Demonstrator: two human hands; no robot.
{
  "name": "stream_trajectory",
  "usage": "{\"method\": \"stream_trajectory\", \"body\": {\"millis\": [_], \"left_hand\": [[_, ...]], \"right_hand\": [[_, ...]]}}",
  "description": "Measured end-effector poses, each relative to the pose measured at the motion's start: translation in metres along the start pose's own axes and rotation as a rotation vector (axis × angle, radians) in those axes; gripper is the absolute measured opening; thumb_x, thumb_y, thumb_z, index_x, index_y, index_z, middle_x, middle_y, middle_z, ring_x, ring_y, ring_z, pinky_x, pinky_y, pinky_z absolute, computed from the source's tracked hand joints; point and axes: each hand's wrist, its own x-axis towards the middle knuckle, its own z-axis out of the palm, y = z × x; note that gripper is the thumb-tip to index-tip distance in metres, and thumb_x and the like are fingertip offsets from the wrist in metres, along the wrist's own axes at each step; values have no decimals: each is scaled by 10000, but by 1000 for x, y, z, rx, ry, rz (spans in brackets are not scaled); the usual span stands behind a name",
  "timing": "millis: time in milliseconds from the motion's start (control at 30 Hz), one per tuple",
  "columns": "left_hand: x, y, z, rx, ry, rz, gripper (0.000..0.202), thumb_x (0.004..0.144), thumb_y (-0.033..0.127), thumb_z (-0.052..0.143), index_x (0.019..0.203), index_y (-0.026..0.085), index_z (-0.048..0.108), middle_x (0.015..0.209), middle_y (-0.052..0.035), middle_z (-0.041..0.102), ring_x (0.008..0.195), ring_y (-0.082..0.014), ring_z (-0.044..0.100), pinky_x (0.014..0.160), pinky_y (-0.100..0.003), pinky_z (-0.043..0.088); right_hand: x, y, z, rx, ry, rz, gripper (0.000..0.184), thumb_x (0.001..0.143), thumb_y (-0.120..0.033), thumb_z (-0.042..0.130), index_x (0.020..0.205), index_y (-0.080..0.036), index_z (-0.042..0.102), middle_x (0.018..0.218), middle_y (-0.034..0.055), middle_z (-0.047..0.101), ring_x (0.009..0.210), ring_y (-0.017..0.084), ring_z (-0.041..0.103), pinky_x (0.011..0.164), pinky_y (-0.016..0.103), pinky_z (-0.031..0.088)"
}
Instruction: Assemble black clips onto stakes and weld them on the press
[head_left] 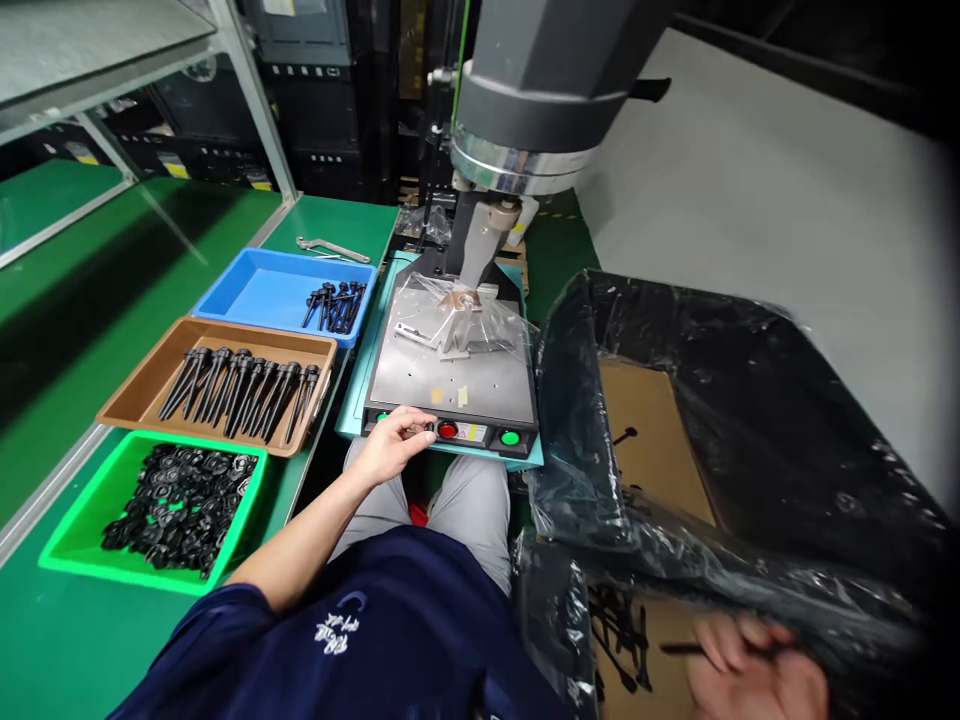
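Note:
My left hand point(394, 442) rests at the front panel of a benchtop press machine point(454, 370), beside its red button point(448, 430). Its thumb and fingers are apart, with nothing seen between them. Over at the lower right, my right hand point(754, 668) is closed around a thin black rod point(681, 649), above a box lined with black plastic point(555, 610). My fingers hide the rod's other end. Several black long-stemmed parts point(626, 650) lie inside that box. Under the machine's head stands a metal fixture point(459, 310) partly wrapped in clear plastic film.
On the green bench at left sit a blue tray point(255, 285) and a brown tray point(142, 385), both holding black stemmed parts, and a green tray point(79, 540) of black round pieces. A wrench point(334, 249) lies behind. Another plastic-lined box point(574, 400) stands right of the machine.

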Motion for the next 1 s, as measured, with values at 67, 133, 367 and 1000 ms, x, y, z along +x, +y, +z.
{"method": "stream_trajectory", "body": {"millis": [67,133,367,1000], "left_hand": [[3,8,7,-12,-49,33,321,773,380,776,1039,200,773,917,-50,607,747,-130,553,658,-266,449],[3,16,13,-55,-114,57,328,772,370,781,1059,213,772,912,-46,599,739,-125,553,650,-263,449],[-13,30,11,-178,-165,80,305,757,323,806,1050,242,779,974,-51,606,782,-124,565,664,-256,469],[-11,27,-12,-90,-256,13,343,733,378,819,1053,259,785,980,-45,598,739,-114,543,653,-266,476]], "right_hand": [[-14,0,46,-76,-242,65,400,612,-567,810,738,-255,594,668,4,451,460,96,350,415,286,233],[-28,7,103,-247,-440,58,339,687,-503,806,787,-232,629,631,-8,498,475,100,411,436,268,311],[-62,22,226,-516,-1062,-478,139,901,-282,609,958,-207,711,833,39,651,716,152,596,641,280,486],[-66,19,240,-550,-1119,-496,149,917,-295,608,978,-223,724,900,58,688,775,183,621,715,324,496]]}}
